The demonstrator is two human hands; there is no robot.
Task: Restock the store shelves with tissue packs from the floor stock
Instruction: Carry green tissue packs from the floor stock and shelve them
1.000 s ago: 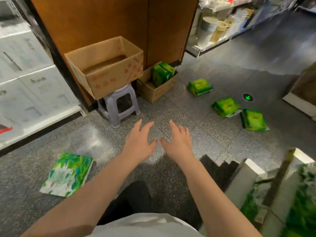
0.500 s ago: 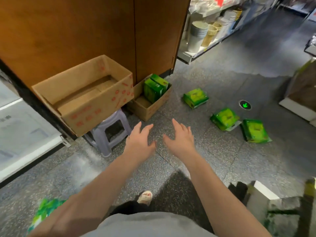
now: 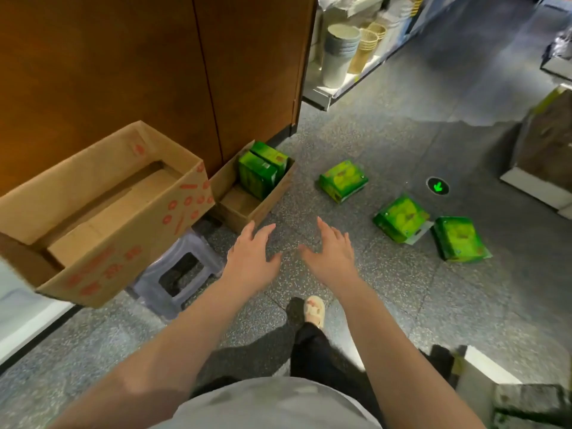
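Both hands, left hand (image 3: 250, 258) and right hand (image 3: 332, 255), reach forward empty with fingers spread. Three green tissue packs (image 3: 343, 180) lie on the floor right of the small carton (image 3: 269, 205), which holds two more. Best stoop to the nearest pack and clasp it from both sides.

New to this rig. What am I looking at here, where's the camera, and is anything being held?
There is no robot: a person works with bare hands, and one wide-angle camera on their head looks forward and down. The left hand and right hand reach out over the floor, fingers spread, holding nothing. Three green tissue packs lie loose on the floor: one farther off, one in the middle and one at right. Two more packs stand in a small open box by a wooden panel. A larger box sits on a plastic stool. Cups stand on a shelf behind.
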